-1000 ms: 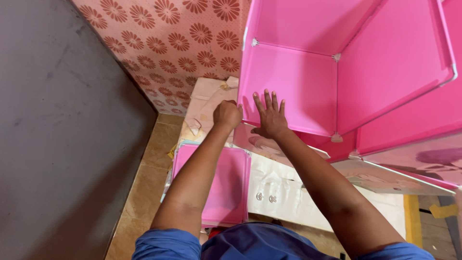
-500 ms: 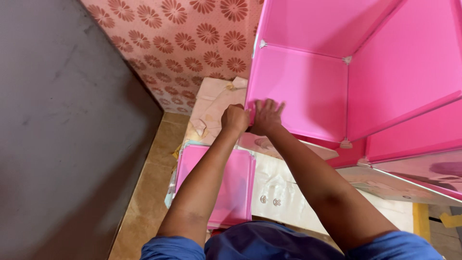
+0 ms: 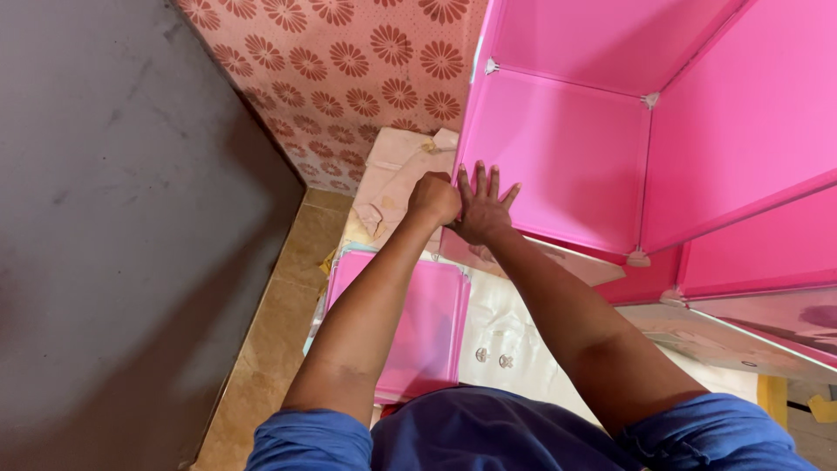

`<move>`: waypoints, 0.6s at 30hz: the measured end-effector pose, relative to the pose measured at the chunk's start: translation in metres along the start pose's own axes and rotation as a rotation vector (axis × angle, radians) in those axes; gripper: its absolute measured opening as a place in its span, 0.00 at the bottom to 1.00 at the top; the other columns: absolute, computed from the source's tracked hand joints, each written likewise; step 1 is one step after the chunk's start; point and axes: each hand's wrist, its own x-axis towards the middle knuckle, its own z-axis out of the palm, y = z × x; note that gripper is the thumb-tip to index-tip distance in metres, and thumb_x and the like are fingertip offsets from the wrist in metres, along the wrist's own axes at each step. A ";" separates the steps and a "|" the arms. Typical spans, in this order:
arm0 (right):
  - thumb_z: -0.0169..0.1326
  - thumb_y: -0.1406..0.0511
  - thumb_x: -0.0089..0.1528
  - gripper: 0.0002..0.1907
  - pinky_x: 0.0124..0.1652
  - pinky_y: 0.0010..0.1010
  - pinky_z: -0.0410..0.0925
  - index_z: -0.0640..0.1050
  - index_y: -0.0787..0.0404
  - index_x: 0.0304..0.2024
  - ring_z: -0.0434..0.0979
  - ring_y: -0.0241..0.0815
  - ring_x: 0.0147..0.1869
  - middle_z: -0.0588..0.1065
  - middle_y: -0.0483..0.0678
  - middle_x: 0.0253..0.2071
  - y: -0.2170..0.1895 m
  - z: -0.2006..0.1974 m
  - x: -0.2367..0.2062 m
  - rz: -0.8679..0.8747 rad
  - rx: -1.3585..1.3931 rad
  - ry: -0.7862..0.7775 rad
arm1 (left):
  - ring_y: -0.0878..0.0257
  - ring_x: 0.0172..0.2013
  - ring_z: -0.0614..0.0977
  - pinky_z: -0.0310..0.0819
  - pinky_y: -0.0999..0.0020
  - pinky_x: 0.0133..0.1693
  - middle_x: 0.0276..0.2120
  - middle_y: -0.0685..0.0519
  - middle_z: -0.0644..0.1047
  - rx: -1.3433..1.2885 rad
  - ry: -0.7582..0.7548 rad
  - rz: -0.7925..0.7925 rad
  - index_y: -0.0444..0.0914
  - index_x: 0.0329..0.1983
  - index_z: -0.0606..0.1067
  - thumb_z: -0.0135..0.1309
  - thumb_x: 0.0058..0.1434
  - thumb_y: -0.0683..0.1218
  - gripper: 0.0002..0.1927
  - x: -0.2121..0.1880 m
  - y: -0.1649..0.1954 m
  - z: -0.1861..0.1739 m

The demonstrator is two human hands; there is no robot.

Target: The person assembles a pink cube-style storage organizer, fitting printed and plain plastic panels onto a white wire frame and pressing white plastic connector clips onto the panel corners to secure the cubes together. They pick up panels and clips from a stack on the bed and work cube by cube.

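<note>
At the lower left corner of the pink cube shelf (image 3: 558, 166), both hands met against the frame. The left hand (image 3: 433, 198) was curled into a fist, its fingers tucked in and pressed at the panel's bottom corner; whether it gripped anything inside the fist could not be told. Just beside it, touching, the right hand (image 3: 481, 209) lay flat on the pink back panel with its fingers straight and slightly spread, holding nothing. The shelf stood up from the floor, its panels joined by small pale corner connectors (image 3: 649, 100), with a further pink compartment to the right.

Below the hands, a loose pink panel (image 3: 418, 323) lay flat on the floor, resting beside a white sheet (image 3: 510, 336) that carried two small round connectors (image 3: 481, 355). Crumpled pale packing paper (image 3: 388, 183) lay behind the left hand. Behind it rose a wall with a red flower pattern (image 3: 349, 70), and a dark grey surface (image 3: 113, 218) filled the left side above tan floor tiles (image 3: 279, 314). Blue sleeves (image 3: 314, 440) showed at the bottom edge.
</note>
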 end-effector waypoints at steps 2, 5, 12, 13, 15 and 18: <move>0.50 0.38 0.60 0.59 0.65 0.81 0.28 0.32 0.48 0.79 0.18 0.65 0.82 0.26 0.55 0.81 0.000 -0.001 -0.001 0.000 -0.011 0.012 | 0.41 0.48 0.82 0.78 0.53 0.50 0.45 0.35 0.81 -0.041 0.010 -0.009 0.35 0.43 0.81 0.52 0.54 0.43 0.15 0.001 0.001 -0.002; 0.49 0.37 0.60 0.59 0.65 0.82 0.27 0.32 0.49 0.78 0.16 0.65 0.81 0.24 0.55 0.80 0.000 -0.007 0.004 -0.003 0.017 -0.006 | 0.41 0.47 0.85 0.80 0.52 0.48 0.43 0.33 0.81 -0.159 -0.020 -0.034 0.33 0.45 0.79 0.49 0.61 0.46 0.15 0.006 0.004 -0.007; 0.55 0.43 0.58 0.62 0.63 0.82 0.28 0.32 0.53 0.78 0.14 0.66 0.81 0.21 0.58 0.79 -0.008 -0.008 0.009 0.004 -0.046 -0.060 | 0.38 0.47 0.82 0.77 0.49 0.50 0.44 0.33 0.80 -0.090 0.101 0.066 0.34 0.44 0.80 0.47 0.65 0.50 0.17 -0.015 -0.010 0.007; 0.55 0.44 0.58 0.61 0.63 0.82 0.27 0.32 0.53 0.78 0.15 0.66 0.81 0.22 0.58 0.79 -0.009 -0.006 0.007 -0.006 -0.036 -0.051 | 0.38 0.47 0.82 0.77 0.48 0.50 0.44 0.33 0.80 -0.083 0.104 0.047 0.34 0.44 0.80 0.48 0.65 0.50 0.17 -0.020 -0.013 0.009; 0.54 0.46 0.59 0.60 0.64 0.81 0.27 0.33 0.53 0.79 0.16 0.66 0.81 0.23 0.58 0.80 -0.008 -0.007 0.002 0.001 -0.025 -0.023 | 0.38 0.46 0.82 0.76 0.48 0.49 0.44 0.34 0.80 -0.082 0.104 0.036 0.34 0.44 0.80 0.48 0.64 0.51 0.17 -0.022 -0.013 0.012; 0.49 0.48 0.63 0.53 0.63 0.84 0.27 0.34 0.53 0.78 0.17 0.68 0.81 0.25 0.59 0.80 -0.008 -0.011 -0.004 -0.025 0.004 0.062 | 0.39 0.46 0.82 0.77 0.48 0.48 0.43 0.35 0.80 -0.109 0.109 0.010 0.34 0.44 0.79 0.47 0.66 0.52 0.18 -0.024 -0.016 0.013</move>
